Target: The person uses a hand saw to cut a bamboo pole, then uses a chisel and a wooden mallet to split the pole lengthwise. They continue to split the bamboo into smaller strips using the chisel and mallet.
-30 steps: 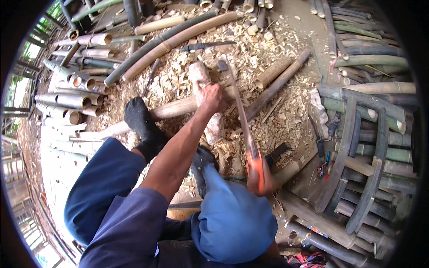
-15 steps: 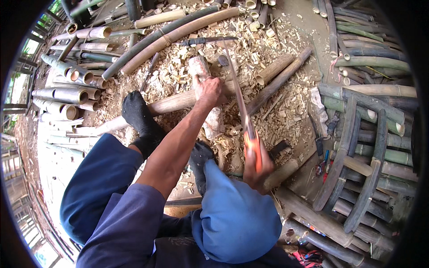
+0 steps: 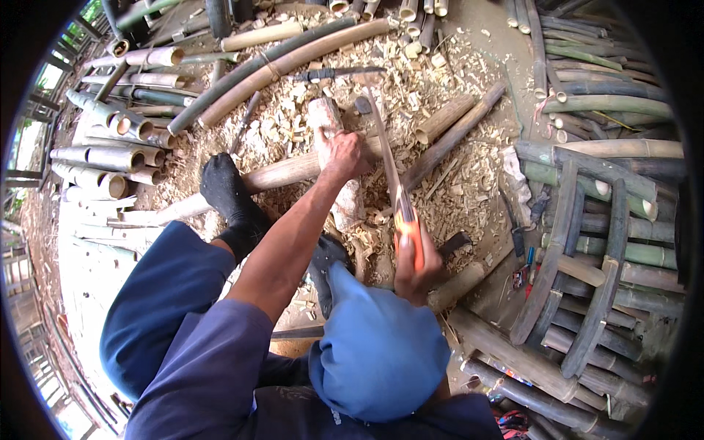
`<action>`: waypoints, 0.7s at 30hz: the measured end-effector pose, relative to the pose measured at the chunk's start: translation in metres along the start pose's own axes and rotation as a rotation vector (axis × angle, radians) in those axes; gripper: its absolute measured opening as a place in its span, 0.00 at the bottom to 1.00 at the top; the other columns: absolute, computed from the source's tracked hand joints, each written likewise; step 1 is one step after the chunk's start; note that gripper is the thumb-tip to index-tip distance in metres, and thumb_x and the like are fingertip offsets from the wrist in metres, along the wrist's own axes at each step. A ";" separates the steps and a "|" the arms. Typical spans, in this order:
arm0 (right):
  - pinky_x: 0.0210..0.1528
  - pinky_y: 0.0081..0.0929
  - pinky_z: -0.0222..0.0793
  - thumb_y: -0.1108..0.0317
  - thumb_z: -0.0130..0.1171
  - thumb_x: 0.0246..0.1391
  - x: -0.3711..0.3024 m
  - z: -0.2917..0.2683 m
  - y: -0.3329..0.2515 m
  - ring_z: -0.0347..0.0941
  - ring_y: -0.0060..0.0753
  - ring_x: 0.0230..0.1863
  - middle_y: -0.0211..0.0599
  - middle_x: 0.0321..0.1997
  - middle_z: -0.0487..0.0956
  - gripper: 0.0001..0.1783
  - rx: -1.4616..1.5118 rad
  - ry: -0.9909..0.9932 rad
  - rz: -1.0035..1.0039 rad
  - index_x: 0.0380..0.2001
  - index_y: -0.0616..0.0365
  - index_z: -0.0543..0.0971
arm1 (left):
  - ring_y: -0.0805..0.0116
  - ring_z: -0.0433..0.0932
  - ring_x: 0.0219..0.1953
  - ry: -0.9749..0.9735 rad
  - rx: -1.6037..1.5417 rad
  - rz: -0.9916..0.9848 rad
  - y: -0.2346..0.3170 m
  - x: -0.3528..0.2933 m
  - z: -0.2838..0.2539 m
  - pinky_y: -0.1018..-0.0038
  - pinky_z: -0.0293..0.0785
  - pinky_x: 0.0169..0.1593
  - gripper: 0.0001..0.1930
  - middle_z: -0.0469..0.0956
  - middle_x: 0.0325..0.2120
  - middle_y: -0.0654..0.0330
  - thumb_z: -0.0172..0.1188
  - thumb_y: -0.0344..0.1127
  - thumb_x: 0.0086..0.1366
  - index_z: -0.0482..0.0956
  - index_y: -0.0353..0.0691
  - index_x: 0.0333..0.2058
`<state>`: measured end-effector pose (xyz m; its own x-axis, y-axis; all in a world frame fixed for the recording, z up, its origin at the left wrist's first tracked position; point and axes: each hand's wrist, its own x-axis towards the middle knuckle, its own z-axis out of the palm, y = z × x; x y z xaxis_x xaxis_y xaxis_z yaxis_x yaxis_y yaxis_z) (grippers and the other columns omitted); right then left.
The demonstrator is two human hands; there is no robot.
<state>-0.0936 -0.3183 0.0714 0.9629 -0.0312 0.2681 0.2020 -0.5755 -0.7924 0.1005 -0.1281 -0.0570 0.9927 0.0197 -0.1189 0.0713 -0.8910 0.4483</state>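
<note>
My left hand [image 3: 342, 152] is closed around a pale bamboo pole [image 3: 287, 170], pressing it down where it crosses a light-coloured log [image 3: 347, 207]. In my right hand [image 3: 418, 270] is a handsaw [image 3: 392, 165], gripped by its orange handle. Its long blade points away from me and lies across the pole's right end, just right of my left hand. How deep the teeth sit in the bamboo cannot be made out. My left foot, in a dark sock [image 3: 222, 183], rests against the pole farther left.
Wood chips [image 3: 469, 172] cover the ground. A long-bladed knife [image 3: 334, 72] lies beyond the log. Two bamboo pieces [image 3: 447, 119] rest to the right. Bamboo stacks [image 3: 117, 155] stand at left, with more poles and a bamboo frame [image 3: 568, 249] at right.
My right hand and the saw handle, blurred before, now show sharply and have shifted slightly left. The blade stays across the pole; my left hand keeps its hold.
</note>
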 end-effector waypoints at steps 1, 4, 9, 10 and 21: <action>0.28 0.26 0.70 0.62 0.52 0.67 0.011 -0.003 -0.008 0.72 0.26 0.23 0.40 0.28 0.79 0.25 0.076 -0.028 0.083 0.61 0.68 0.75 | 0.50 0.82 0.51 -0.069 -0.032 -0.023 -0.003 0.003 -0.002 0.32 0.48 0.69 0.25 0.84 0.34 0.56 0.74 0.43 0.41 0.84 0.51 0.43; 0.24 0.21 0.62 0.64 0.50 0.68 0.017 -0.039 -0.050 0.66 0.19 0.20 0.32 0.23 0.75 0.26 0.370 -0.007 0.256 0.63 0.70 0.72 | 0.48 0.81 0.53 -0.065 -0.014 0.003 -0.006 0.004 -0.004 0.27 0.45 0.69 0.20 0.85 0.41 0.49 0.73 0.40 0.43 0.85 0.43 0.38; 0.18 0.27 0.57 0.41 0.40 0.69 -0.029 -0.138 -0.068 0.56 0.23 0.11 0.24 0.12 0.59 0.31 1.172 0.196 0.618 0.22 0.54 0.71 | 0.52 0.73 0.61 0.037 -0.366 0.012 0.008 -0.009 -0.048 0.54 0.71 0.64 0.45 0.78 0.54 0.46 0.82 0.46 0.43 0.73 0.39 0.60; 0.17 0.27 0.56 0.39 0.38 0.69 -0.034 -0.147 -0.064 0.55 0.23 0.11 0.24 0.11 0.58 0.31 1.231 0.192 0.631 0.20 0.51 0.67 | 0.55 0.72 0.62 0.128 -0.580 -0.016 0.001 -0.012 -0.052 0.55 0.72 0.63 0.46 0.76 0.56 0.46 0.82 0.47 0.45 0.71 0.39 0.62; 0.15 0.27 0.54 0.38 0.36 0.68 -0.087 -0.181 -0.008 0.54 0.22 0.10 0.20 0.10 0.58 0.31 1.306 0.191 0.620 0.20 0.47 0.69 | 0.49 0.68 0.61 0.470 -1.815 -1.324 -0.129 -0.128 -0.044 0.43 0.73 0.58 0.42 0.65 0.59 0.49 0.72 0.50 0.61 0.61 0.39 0.65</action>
<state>-0.2111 -0.4585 0.1537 0.9372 -0.1587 -0.3105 -0.1131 0.7039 -0.7012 -0.0311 0.0042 -0.0602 0.2653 0.3579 -0.8953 0.1956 0.8893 0.4134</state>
